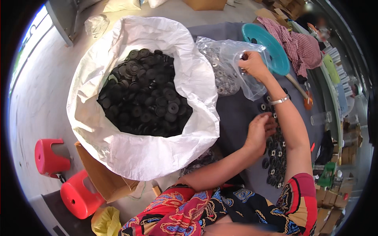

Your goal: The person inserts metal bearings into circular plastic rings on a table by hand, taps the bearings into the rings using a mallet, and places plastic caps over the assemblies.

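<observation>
My left hand (260,129) is over rows of black round parts with metal centres (271,171), its fingers bent and slightly apart, with nothing visible in them. Farther away, my right hand (254,66) is at the mouth of a clear plastic bag (256,88), thumb and fingers closed on something dark and small that I cannot make out. Many small ring-shaped metal parts (226,80) fill the bag's left portion. Left of both hands stands a big white sack (157,157), its rim rolled open, full of black grooved discs (145,94).
A teal round plastic piece (265,47) and a checked cloth (293,47) lie beyond my right hand. A wooden handle (297,86) lies nearby. Two red stools (80,194), a cardboard box (104,173) and a yellow bag (106,222) stand at lower left. Cluttered shelving (338,74) lines the right.
</observation>
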{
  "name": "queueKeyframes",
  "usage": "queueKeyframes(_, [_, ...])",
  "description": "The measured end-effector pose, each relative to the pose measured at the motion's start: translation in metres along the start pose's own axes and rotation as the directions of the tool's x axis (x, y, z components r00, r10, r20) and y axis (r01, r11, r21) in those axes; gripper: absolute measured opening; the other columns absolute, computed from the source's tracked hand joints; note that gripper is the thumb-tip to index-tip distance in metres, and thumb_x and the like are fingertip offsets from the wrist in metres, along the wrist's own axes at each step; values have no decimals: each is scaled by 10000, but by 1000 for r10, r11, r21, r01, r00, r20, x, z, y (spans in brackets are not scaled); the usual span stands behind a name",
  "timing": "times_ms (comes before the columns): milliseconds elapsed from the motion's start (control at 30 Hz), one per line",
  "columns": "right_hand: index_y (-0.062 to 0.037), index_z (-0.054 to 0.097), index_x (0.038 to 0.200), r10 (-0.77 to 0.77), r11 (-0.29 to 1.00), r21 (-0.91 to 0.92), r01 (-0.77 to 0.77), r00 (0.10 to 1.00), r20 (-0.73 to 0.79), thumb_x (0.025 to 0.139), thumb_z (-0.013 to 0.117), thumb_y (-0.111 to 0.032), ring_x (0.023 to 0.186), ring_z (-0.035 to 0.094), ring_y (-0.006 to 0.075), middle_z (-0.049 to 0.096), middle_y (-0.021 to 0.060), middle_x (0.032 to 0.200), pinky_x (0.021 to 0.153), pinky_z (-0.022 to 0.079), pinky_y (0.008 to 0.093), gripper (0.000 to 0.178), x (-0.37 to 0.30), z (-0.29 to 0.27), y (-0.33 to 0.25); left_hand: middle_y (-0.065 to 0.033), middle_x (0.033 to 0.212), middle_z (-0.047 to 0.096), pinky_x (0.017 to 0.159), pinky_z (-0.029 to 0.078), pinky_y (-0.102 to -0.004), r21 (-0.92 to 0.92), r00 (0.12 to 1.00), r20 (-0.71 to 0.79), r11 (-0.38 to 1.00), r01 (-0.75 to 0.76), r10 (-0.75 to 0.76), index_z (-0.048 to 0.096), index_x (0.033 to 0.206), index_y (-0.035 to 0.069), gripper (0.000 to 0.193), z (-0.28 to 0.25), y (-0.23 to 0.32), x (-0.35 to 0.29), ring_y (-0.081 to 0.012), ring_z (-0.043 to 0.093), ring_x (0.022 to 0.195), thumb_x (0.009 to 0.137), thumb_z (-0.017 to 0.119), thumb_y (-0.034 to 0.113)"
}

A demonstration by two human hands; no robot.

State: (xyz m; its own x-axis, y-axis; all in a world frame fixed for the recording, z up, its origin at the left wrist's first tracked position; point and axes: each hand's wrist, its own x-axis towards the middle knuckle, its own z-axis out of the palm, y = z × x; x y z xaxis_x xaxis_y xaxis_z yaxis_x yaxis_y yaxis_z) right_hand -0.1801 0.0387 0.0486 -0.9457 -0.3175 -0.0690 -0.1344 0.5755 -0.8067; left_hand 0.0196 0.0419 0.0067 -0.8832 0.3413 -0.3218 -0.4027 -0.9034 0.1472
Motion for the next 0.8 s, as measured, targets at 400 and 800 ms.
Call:
queueKeyframes(400, [-42, 611, 886, -288, 695, -647, 315, 946, 151, 697, 674, -82, 778, 591, 290, 557, 94, 844, 667, 493, 373, 203, -184, -44, -10, -68, 1142, 592, 897, 487, -410, -287, 996, 57, 954, 80, -67, 537, 1129, 103, 353, 2, 9, 7, -223, 575, 1082, 1009, 321, 356])
queueKeyframes(800, [-33, 660, 890, -556, 571, -821, 17, 743, -371, 722, 669, -110, 802, 616, 248, 644, 77, 906, 672, 532, 336, 184, -307, -37, 46, -19, 960, 600, 678, 475, -275, 205, 920, 80, 909, 362, -384, 569, 1050, 73, 304, 0, -54, -12, -129, 593, 860, 1023, 369, 299])
